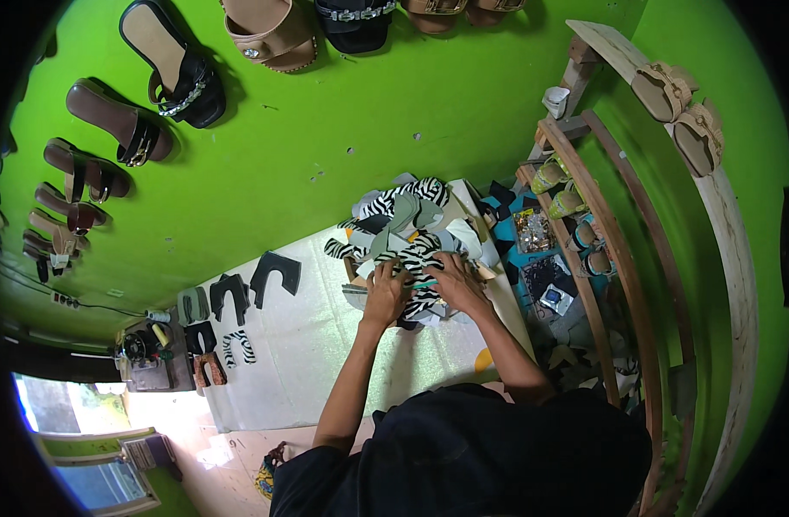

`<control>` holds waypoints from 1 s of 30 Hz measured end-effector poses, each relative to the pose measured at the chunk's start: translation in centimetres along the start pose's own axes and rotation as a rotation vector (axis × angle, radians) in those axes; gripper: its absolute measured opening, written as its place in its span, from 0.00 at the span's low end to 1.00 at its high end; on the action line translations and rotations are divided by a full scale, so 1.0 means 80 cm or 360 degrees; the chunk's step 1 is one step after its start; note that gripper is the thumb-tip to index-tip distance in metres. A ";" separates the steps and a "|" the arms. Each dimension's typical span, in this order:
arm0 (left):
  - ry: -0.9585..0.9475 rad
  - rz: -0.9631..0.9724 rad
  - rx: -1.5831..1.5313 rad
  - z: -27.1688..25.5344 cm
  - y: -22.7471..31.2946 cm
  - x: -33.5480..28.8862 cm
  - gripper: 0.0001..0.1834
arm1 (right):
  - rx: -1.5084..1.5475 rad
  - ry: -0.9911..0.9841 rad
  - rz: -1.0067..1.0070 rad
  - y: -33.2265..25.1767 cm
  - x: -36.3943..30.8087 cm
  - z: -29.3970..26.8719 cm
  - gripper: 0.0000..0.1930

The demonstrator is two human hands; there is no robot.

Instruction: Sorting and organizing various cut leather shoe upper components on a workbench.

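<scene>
A heap of cut shoe-upper pieces in zebra print, grey-green and white lies at the right end of a white-covered table. Both my hands are at its near side. My left hand has its fingers bent on the left edge of a zebra-print piece. My right hand grips the same piece from the right, fingers curled over it. The thumbs are partly hidden, and the piece's lower edge blends into other zebra-print scraps beneath.
On the table's left side lie dark U-shaped pieces and small zebra-print pieces. Sandals hang on the green wall. A wooden rack with sandals stands close on the right, beside a clear box of small metallic bits.
</scene>
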State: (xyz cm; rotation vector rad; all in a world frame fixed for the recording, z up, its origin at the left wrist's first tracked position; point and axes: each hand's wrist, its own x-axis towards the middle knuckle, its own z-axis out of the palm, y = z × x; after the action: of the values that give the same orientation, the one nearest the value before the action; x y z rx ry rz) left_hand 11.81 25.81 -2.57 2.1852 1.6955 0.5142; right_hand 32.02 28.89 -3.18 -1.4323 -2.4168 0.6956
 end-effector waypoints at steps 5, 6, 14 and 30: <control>0.0021 0.0011 -0.0018 -0.029 0.014 -0.002 0.21 | 0.0098 0.0201 -0.0085 -0.017 -0.010 -0.021 0.19; 0.0155 0.0041 0.0027 -0.038 0.018 -0.004 0.22 | 0.0098 0.0209 -0.0096 -0.022 -0.011 -0.025 0.19; 0.0576 -0.0662 -0.1099 -0.078 0.050 -0.046 0.24 | 0.0637 0.0589 -0.0267 -0.076 -0.019 -0.050 0.19; 0.0719 -0.0430 -0.0366 -0.134 0.039 -0.147 0.04 | 0.0501 0.0628 -0.0441 -0.178 -0.064 -0.034 0.30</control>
State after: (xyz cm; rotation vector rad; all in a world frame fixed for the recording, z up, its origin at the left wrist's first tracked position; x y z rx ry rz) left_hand 6.70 14.07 7.37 1.7290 1.9938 1.1277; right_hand 24.96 19.44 6.65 -0.9792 -2.0362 0.6231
